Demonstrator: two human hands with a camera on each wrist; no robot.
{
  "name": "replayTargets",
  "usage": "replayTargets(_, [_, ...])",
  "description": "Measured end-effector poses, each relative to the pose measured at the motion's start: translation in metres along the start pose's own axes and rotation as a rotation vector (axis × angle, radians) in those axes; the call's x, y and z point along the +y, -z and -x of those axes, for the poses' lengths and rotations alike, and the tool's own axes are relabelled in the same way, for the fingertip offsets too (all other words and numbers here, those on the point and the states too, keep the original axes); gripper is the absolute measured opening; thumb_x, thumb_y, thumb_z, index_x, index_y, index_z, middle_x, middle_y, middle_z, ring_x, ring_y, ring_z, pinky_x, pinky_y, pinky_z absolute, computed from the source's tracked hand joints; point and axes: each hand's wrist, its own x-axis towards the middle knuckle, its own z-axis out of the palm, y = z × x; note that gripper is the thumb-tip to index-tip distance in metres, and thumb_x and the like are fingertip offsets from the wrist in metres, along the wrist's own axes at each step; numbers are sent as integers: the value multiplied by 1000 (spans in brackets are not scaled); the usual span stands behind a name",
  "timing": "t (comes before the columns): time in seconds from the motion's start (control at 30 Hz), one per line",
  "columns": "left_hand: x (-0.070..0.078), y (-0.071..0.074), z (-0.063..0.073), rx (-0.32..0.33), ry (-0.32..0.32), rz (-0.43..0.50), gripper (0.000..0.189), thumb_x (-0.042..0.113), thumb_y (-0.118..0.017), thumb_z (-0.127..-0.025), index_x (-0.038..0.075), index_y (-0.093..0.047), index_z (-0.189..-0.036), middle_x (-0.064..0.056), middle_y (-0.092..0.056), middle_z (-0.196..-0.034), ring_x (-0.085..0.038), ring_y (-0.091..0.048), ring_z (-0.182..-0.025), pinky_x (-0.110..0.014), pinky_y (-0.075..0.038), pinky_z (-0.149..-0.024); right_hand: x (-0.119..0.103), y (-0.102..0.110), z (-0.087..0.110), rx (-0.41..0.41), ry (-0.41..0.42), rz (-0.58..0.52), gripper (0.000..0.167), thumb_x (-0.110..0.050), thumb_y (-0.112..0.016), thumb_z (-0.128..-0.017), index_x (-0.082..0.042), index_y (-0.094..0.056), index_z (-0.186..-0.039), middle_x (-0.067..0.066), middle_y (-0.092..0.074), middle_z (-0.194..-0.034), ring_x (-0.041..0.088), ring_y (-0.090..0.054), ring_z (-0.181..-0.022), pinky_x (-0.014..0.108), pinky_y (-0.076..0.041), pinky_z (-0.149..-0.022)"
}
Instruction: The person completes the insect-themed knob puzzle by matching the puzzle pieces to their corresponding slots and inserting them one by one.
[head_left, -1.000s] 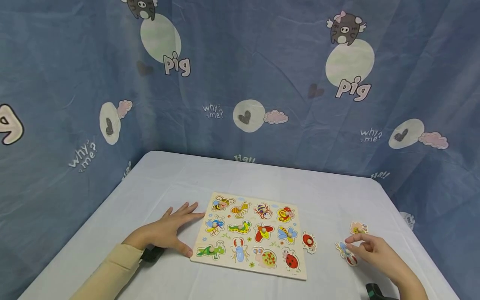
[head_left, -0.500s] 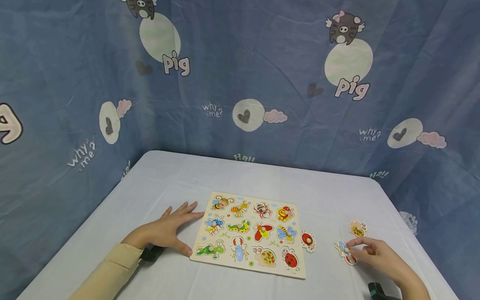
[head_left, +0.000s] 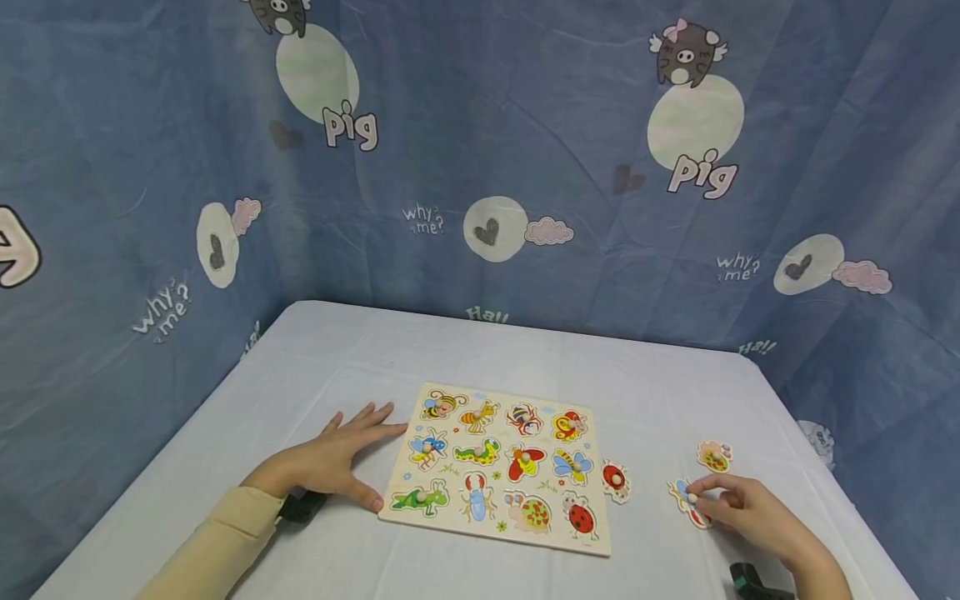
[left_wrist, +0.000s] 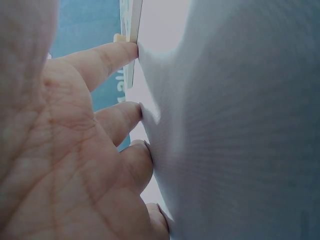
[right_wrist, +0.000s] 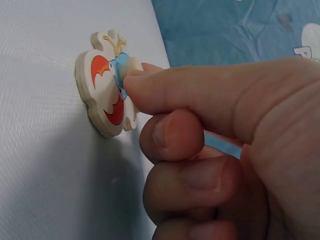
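A wooden knob puzzle board (head_left: 495,543) printed with insects lies flat on the white-covered table. My left hand (head_left: 337,457) is spread at its left side, with the thumb at the near corner and the index fingertip at the edge. In the left wrist view, the fingers (left_wrist: 117,120) are stretched against the tablecloth. On the right, the thumb and forefinger of my right hand (head_left: 753,510) pinch the pale knob of a stag beetle puzzle piece (head_left: 681,492). That piece is blue and red; in the right wrist view its thick white edge (right_wrist: 82,82) lies close to the cloth.
A snail piece (head_left: 715,456) lies just behind the beetle piece. Beside the board's right edge is a red ladybug piece (head_left: 617,482). Knobbed pieces fill the board's upper two rows. A blue printed curtain (head_left: 600,275) hangs behind the table.
My right thumb and forefinger have closed in on the beetle piece's knob, shifting only slightly. My left hand and the board stay in place.
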Motion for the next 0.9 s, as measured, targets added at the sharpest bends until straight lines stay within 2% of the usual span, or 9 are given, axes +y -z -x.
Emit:
replayTargets(0.4, [-1, -1, 0, -3, -3, 8, 116, 56, -98, -69, 22, -44, -166, -20, -16, -180, -53, -4, -166, -84, 4, -123, 0, -3, -3, 7, 64, 14, 25, -9, -67, -105, 9, -70, -122, -12, -41, -64, 1, -38, -56, 28, -38, -50])
replayTargets(0.6, [-1, 0, 1, -4, -4, 13, 116, 56, -98, -69, 22, -44, -166, -20, -16, -180, -53, -3, -166, -84, 4, -123, -3, -5, -4, 1, 24, 7, 24, -11, -67, -105, 8, -69, -120, -10, -43, -66, 1, -38, -58, 27, -37, -52])
replayTargets(0.9, [1, 1, 0, -10, 4, 17, 116, 56, -98, -68, 21, -44, -166, -20, -16, -180, -54, -3, -166, -84, 5, -123, -9, -7, -4, 67, -10, 54, 23, -12, -71, -103, 6, -68, -116, -9, -45, -65, 1, -37, -57, 24, -36, -52])
